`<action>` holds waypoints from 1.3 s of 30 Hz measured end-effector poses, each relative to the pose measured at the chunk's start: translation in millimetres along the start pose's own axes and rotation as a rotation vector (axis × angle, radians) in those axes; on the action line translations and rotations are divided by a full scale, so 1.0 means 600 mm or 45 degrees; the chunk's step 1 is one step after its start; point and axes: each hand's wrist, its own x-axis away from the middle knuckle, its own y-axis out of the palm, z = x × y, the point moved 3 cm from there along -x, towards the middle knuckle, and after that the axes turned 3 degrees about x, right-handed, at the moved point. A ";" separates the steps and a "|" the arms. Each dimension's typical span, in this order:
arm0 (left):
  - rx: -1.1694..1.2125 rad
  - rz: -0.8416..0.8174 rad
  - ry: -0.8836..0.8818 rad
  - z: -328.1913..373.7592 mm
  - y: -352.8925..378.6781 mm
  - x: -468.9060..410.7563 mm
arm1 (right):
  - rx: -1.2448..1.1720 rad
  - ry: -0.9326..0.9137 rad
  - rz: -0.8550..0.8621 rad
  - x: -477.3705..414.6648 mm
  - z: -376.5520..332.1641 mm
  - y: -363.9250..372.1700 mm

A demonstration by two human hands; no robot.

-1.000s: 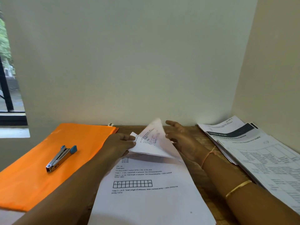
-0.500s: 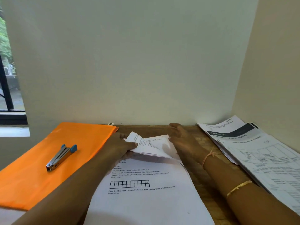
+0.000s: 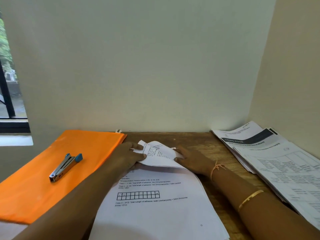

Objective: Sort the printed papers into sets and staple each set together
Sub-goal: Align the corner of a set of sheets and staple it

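1. The stack of printed papers (image 3: pixel 155 213) lay on the wooden table (image 3: pixel 199 141), directly in front of the person. Both hands were close together at its far end.
2. The left hand (image 3: pixel 129 157) pinched the curled-back top sheet (image 3: pixel 155 155) at its left side. The right hand (image 3: pixel 192 160) seemed to pinch the right side between thumb and forefinger.
3. The sheet was already crumpled at the fold. A harder squeeze, or a pull in two directions, could leave a lasting crease or tear it.
4. I could not tell how many sheets were inside the fold. If two clung together, one set could get a wrong page.
5. Nothing pressed down the lower part of the stack. A quick pull at the top could drag the sheets askew, and the edges would then not line up for stapling.
6. The stapler (image 3: pixel 65 168) lay on the orange folder (image 3: pixel 43 179), well apart from both busy hands. Releasing one hand to reach for it could let the sheet spring back, and the place would be lost.
7. A second pile (image 3: pixel 277 163) lay near the right forearm. A careless sweep of that arm could mix the two piles.
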 end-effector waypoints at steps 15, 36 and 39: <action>0.059 0.071 0.059 0.000 0.004 -0.005 | -1.461 0.057 -0.054 0.011 -0.034 -0.043; -0.362 0.393 0.422 0.007 -0.009 0.002 | -1.132 0.179 0.266 0.039 -0.032 -0.078; -0.111 0.317 0.256 0.003 -0.013 -0.001 | -1.563 0.162 0.363 0.033 -0.014 -0.091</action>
